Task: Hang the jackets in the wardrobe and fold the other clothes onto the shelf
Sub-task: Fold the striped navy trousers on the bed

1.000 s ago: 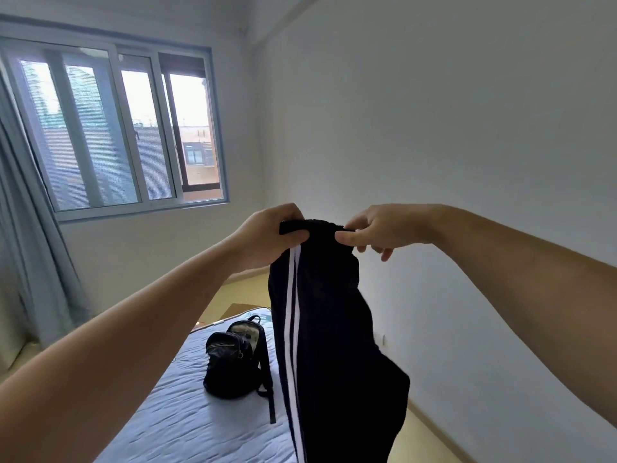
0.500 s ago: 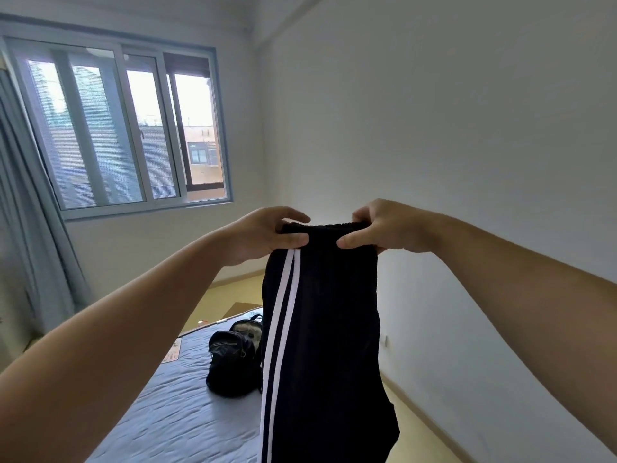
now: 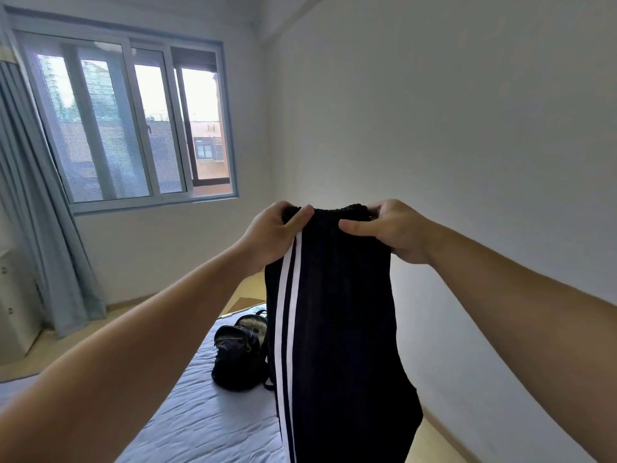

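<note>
So on my feed both arms are stretched out in front, and the black track pants (image 3: 337, 329) hang between them, up in the air over the near part of the bed (image 3: 207, 419). The left hand (image 3: 270, 235) has its grip clamped on the left corner of the waistband (image 3: 330, 210), thumb lying across the front of the fabric and fingers tucked behind. The right hand (image 3: 397, 232) pinches the right corner the same way, thumb flat on the front, fingers curled round the back. The waistband is pulled fairly straight between the two hands, a bit bunched along the top edge.

The pants drop straight down from there and run out of the bottom of the view, so I can't see the leg ends. Two white stripes (image 3: 287, 312) run down the left side. The lower right part bulges out a bit toward the wall (image 3: 467, 128).

Behind the pants, farther along the bed, a black backpack (image 3: 238, 352) sits on the pale quilted cover, partly hidden by the fabric. Its top looks open. Far left there's a big sliding window (image 3: 133, 128) with a blue-grey curtain (image 3: 36, 212) pulled to its left side. The wall on the right is plain white, and there's a strip of yellowish floor (image 3: 434, 439) between it and the bed.
</note>
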`<state>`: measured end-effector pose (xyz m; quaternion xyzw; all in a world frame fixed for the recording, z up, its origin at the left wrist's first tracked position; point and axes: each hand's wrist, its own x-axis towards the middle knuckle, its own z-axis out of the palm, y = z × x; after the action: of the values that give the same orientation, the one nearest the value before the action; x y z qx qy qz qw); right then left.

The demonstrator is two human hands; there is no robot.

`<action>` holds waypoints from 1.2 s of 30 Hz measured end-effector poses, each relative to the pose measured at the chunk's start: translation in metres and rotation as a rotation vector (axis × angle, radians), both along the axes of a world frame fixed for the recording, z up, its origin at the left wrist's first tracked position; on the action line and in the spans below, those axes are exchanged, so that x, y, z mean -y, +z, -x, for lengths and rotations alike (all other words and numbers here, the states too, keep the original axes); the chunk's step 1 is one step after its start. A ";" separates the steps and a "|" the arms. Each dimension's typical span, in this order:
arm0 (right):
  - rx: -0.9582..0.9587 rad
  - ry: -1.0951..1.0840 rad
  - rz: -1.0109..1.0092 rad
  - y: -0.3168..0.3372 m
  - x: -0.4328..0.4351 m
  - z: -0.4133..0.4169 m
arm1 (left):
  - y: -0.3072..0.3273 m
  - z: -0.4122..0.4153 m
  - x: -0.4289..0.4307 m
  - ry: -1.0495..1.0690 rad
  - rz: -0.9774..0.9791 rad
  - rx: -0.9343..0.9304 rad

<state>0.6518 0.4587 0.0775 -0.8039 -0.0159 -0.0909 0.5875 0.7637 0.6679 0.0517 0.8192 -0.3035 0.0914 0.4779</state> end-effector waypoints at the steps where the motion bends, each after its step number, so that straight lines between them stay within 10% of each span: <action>1: 0.009 -0.020 0.000 -0.001 0.002 0.000 | -0.002 -0.002 0.000 0.009 -0.011 0.027; 19: -0.105 0.137 0.046 -0.002 -0.006 -0.015 | 0.001 -0.031 -0.032 -0.264 -0.225 -0.021; 36: -0.546 0.456 0.009 0.008 0.010 -0.068 | 0.016 -0.088 -0.048 -0.858 -0.266 -0.688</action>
<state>0.7198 0.4490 0.0858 -0.7769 -0.0374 0.2609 0.5717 0.8514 0.7154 0.0676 0.6582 -0.4451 -0.4221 0.4364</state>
